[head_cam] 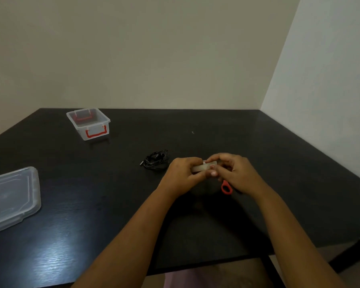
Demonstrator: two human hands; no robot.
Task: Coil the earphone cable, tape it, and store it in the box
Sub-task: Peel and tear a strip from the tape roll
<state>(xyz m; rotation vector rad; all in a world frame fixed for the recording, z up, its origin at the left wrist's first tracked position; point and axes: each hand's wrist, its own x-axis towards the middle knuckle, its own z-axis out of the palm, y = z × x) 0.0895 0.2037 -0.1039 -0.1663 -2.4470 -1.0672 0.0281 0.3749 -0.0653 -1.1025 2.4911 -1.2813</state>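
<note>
– Near the middle of the table (112,215), what was hard to make out from the head camera?

– The tape roll (203,168). It was blurred, and only a pale strip of it showed between the two hands. I could not tell whether any tape had been pulled free.

– Anything else covered?

– The scissors (226,188). Only one red handle loop showed below the right hand (240,173); the blades were behind it. The lid (13,196) was cut off by the left edge of the picture.

– How were the fingers?

– The left hand (182,173) had its fingers curled round the left end of the roll, thumb on the near side. The right hand's fingers were bent in tight at the right end, pinching it. Both hands were above the table, touching each other at the roll.

– And the earphone cable (156,161)?

– It lay in a loose black coil on the table, just left of the left hand, untouched by either hand. The box (80,129) stood open, well apart from it, at the far left.
</note>
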